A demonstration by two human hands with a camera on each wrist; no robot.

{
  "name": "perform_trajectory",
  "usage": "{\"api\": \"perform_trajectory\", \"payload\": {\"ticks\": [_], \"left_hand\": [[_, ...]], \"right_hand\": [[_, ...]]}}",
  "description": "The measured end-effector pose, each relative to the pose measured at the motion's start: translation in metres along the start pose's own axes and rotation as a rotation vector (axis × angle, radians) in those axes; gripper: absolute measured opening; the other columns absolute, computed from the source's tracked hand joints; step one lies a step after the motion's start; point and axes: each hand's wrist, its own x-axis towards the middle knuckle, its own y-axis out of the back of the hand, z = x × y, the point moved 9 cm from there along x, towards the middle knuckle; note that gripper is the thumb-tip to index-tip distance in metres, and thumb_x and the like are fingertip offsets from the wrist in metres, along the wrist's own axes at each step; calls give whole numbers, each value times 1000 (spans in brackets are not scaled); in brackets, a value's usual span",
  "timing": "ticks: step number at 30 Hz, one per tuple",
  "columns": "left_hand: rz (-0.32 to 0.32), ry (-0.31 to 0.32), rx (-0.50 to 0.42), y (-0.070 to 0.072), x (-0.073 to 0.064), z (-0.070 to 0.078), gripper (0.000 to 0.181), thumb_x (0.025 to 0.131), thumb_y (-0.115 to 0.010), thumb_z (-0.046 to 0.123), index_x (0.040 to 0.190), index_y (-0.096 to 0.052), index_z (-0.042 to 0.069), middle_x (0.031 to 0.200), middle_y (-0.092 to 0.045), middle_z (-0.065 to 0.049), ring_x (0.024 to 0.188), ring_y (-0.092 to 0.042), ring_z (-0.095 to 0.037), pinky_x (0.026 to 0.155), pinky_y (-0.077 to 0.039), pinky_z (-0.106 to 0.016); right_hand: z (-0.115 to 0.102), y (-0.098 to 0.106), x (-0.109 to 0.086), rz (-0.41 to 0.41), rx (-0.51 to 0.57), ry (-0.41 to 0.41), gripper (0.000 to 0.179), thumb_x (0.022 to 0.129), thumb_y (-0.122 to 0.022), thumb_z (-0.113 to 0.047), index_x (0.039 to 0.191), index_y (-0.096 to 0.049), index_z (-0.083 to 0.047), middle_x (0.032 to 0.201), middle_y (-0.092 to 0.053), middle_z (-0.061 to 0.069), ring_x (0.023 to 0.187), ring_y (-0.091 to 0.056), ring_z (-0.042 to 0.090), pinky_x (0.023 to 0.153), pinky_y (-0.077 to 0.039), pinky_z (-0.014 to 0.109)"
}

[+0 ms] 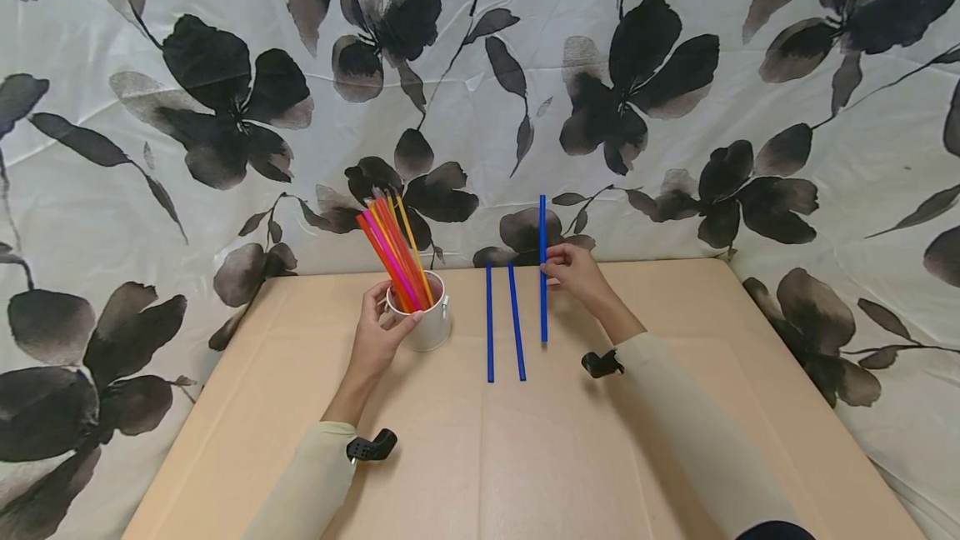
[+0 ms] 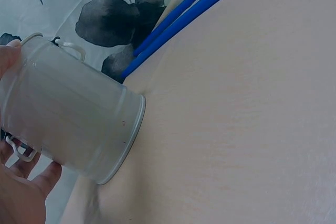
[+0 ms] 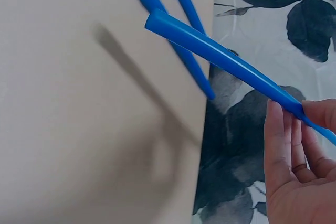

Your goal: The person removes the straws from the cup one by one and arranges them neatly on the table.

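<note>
My left hand (image 1: pixel 375 336) grips a small white metal bucket (image 1: pixel 429 330) by its rim and side, thumb at the front. Orange, pink and yellow straws (image 1: pixel 401 252) stand in it, leaning left. In the left wrist view the bucket (image 2: pixel 73 108) shows a small handle on each side. My right hand (image 1: pixel 581 277) pinches a blue straw (image 1: pixel 543 223) near its middle; in the right wrist view this straw (image 3: pixel 220 59) is held above the table, its shadow below. Two more blue straws, one (image 1: pixel 490 323) beside the other (image 1: pixel 517 332), lie between bucket and right hand.
The light wooden table (image 1: pixel 480 457) ends just behind the bucket and straws. A white cloth (image 1: pixel 495 132) with dark printed flowers hangs behind it and shows along both sides. Each wrist wears a small black device, one on the left (image 1: pixel 372 446), one on the right (image 1: pixel 602 364).
</note>
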Motion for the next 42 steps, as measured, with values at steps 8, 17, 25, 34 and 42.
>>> {"api": "perform_trajectory", "payload": {"ticks": [8, 17, 25, 34, 42], "left_hand": [[11, 11, 3, -2, 5, -1, 81, 88, -80, 12, 152, -30, 3, 154, -36, -19, 144, -34, -42, 119, -32, -57], [25, 4, 5, -2, 11, -8, 80, 88, -80, 14, 152, -32, 6, 154, -37, -16, 143, -36, -37, 119, -33, -56], [29, 19, 5, -1, 17, -21, 80, 88, -80, 14, 152, -32, 9, 154, -36, -15, 144, -35, -36, 119, -32, -57], [51, -13, 31, 2, 20, -33, 79, 87, -82, 22, 150, -35, 16, 153, -40, -8, 143, -38, -32, 118, -35, -54], [45, -20, 25, 2, 20, -31, 78, 88, -81, 21, 151, -34, 16, 153, -39, -7, 142, -38, -30, 119, -35, -54]], "right_hand": [[22, 5, 11, 2, -63, -44, 32, 99, -63, -6, 127, -56, 8, 104, -57, 14, 99, -65, 36, 92, -57, 55], [38, 2, 17, -25, -108, -87, 34, 96, -66, -3, 126, -57, 10, 98, -60, 11, 79, -69, 20, 84, -61, 51], [50, -4, 15, -63, -166, -170, 28, 96, -64, -3, 120, -58, 11, 91, -63, 11, 74, -66, 22, 70, -63, 36], [59, -7, 8, -69, -259, -226, 30, 97, -62, -6, 122, -58, 9, 95, -62, 14, 74, -62, 19, 66, -58, 28], [66, -9, 9, -62, -474, -221, 24, 94, -66, -12, 112, -62, 4, 97, -65, 17, 70, -63, 19, 61, -55, 25]]}}
